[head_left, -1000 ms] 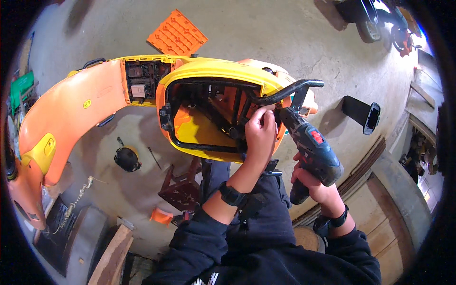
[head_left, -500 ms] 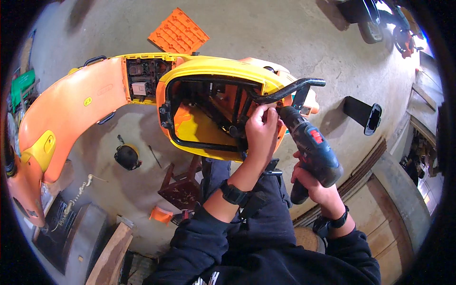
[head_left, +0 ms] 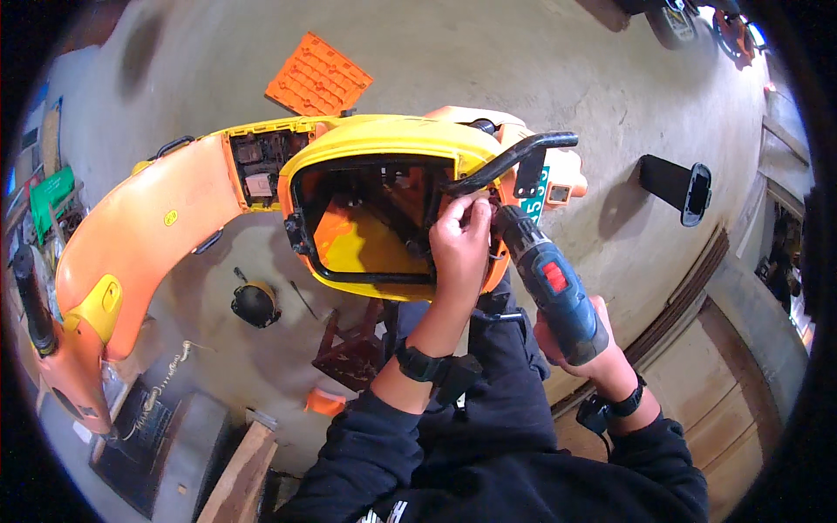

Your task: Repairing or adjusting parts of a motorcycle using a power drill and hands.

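Note:
An orange and yellow scooter (head_left: 384,126) stands before me, its black-rimmed compartment (head_left: 357,240) open to view. At the compartment's right end, my left hand (head_left: 459,248) has thumb and fingers pinched together beside the base of a black grab rail (head_left: 514,159). Whatever is between those fingertips is hidden or too small to name. My right hand (head_left: 602,353) grips a blue and black cordless drill (head_left: 554,283) with a red switch. The drill's chuck points at the spot by my left fingertips; its bit does not show clearly.
An orange ribbed panel (head_left: 319,74) lies on the floor beyond the scooter. To the right lies a black hollow part (head_left: 671,187). A small dark stool (head_left: 349,353) and a round black and yellow object (head_left: 255,303) are on the near side. Wooden boards (head_left: 240,471) lean at lower left.
My view has shifted, so the scooter appears lower and slightly left. The drill has turned in my right hand, hiding its handle. My left hand keeps its pinch at the same place.

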`<state>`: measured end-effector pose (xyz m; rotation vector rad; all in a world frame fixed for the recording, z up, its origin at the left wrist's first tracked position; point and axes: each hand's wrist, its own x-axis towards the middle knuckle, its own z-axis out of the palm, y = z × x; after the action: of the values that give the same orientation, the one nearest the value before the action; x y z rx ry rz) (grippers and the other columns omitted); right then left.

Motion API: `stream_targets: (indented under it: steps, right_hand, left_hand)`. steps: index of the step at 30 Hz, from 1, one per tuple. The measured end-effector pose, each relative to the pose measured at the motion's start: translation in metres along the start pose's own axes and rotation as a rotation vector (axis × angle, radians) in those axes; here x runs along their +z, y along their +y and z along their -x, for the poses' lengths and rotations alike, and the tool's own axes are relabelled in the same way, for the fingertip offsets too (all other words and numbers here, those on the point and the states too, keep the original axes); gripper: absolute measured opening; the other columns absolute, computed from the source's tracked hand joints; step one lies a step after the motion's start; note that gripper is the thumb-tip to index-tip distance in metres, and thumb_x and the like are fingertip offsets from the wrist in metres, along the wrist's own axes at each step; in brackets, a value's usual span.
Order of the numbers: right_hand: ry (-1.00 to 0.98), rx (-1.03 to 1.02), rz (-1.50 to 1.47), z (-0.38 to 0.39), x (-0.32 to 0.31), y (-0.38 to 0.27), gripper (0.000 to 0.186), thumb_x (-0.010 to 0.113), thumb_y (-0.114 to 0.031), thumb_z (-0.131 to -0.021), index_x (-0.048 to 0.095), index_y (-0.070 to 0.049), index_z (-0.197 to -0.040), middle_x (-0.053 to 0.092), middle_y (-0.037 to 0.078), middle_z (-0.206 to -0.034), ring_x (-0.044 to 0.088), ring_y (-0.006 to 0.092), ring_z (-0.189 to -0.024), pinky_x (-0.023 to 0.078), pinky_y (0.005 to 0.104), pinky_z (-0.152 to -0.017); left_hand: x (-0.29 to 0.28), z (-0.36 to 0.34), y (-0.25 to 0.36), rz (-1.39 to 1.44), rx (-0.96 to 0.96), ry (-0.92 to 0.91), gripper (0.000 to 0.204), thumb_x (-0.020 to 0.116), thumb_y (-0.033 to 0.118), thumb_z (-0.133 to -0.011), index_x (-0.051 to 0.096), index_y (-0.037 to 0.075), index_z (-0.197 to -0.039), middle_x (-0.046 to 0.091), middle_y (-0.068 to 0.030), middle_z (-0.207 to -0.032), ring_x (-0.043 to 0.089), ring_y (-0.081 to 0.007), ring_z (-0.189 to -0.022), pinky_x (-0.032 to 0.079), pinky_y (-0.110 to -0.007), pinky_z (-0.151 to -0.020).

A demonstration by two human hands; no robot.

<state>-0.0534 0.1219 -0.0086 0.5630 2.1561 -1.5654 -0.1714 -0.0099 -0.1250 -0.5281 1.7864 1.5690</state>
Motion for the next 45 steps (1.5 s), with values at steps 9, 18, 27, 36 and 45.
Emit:
stream_targets:
  steps: [9,18,27,36,45]
  right_hand:
    - [-0.057,0.111,-0.061,0.054,-0.005,0.035,0.021,0.074,-0.010,-0.074,0.066,-0.009,-0.093,0.068,0.005,-0.085,0.065,0.0222,-0.072,0.052,0.0319,-0.070]
    - [0.019,0.312,-0.406,0.077,-0.004,0.046,0.045,0.066,-0.006,-0.081,0.050,0.001,-0.122,0.062,0.005,-0.079,0.061,0.0145,-0.072,0.050,0.0295,-0.068]
    - [0.011,0.212,-0.358,0.084,-0.001,0.054,0.044,0.064,-0.002,-0.082,0.051,0.000,-0.124,0.061,0.005,-0.081,0.061,0.0146,-0.073,0.050,0.0302,-0.069]
    - [0.026,0.241,-0.397,0.087,-0.011,0.052,0.043,0.064,-0.003,-0.083,0.051,0.000,-0.124,0.062,0.005,-0.082,0.062,0.0150,-0.073,0.051,0.0305,-0.069]
    - [0.026,0.204,-0.416,0.104,-0.011,0.069,0.044,0.066,-0.004,-0.084,0.050,-0.001,-0.125,0.061,0.004,-0.084,0.062,0.0144,-0.076,0.051,0.0305,-0.071]
  left_hand:
    - [0.025,0.008,0.006,0.047,-0.038,0.135,0.027,0.068,0.014,-0.092,0.065,-0.007,-0.109,0.069,-0.0047,-0.089,0.063,-0.0099,-0.077,0.051,-0.025,-0.070]
    - [0.028,0.001,0.014,0.201,-0.192,0.178,0.024,0.063,0.014,-0.095,0.066,-0.007,-0.104,0.071,-0.0094,-0.096,0.066,-0.0168,-0.076,0.052,-0.031,-0.069]
    - [0.045,-0.004,0.008,-0.331,0.056,0.329,0.021,0.056,0.010,-0.093,0.060,-0.010,-0.098,0.068,-0.0235,-0.098,0.067,-0.0312,-0.090,0.051,-0.039,-0.081]
    - [0.048,-0.004,0.015,-0.304,-0.022,0.304,0.026,0.052,0.013,-0.096,0.058,-0.010,-0.105,0.066,-0.0244,-0.104,0.066,-0.0346,-0.097,0.048,-0.041,-0.090]
    - [0.043,-0.002,0.021,-0.374,0.037,0.327,0.022,0.055,0.013,-0.094,0.059,-0.007,-0.089,0.068,-0.0186,-0.092,0.065,-0.0301,-0.084,0.049,-0.039,-0.082]
